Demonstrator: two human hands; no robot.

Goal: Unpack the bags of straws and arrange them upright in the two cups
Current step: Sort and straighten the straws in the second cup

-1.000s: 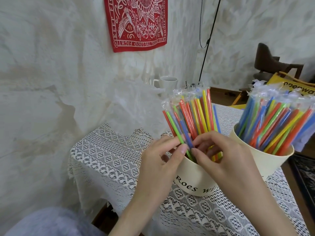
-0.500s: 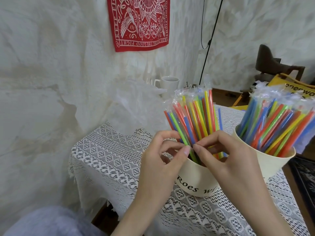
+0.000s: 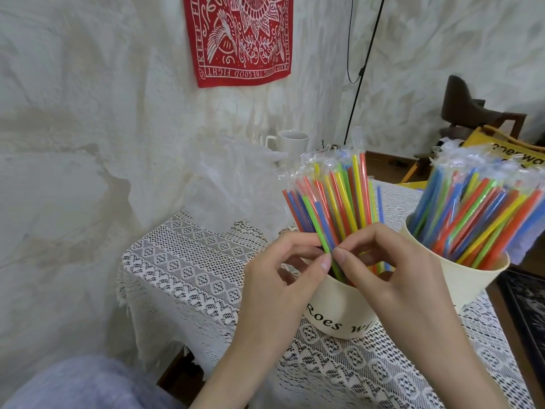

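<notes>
Lace table point(image 3: 188, 278): straws point(image 3: 333, 208) between hands point(image 3: 280, 290).

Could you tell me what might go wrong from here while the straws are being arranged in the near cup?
Both the left hand and the right hand pinch the straws low, just above the lettered cup; a sideways tug could tip that cup on the lace tablecloth. The straws fan out leftward and could spill over the rim. The second cup stands close beside the right hand, its straws leaning, so the wrist might knock it.
</notes>
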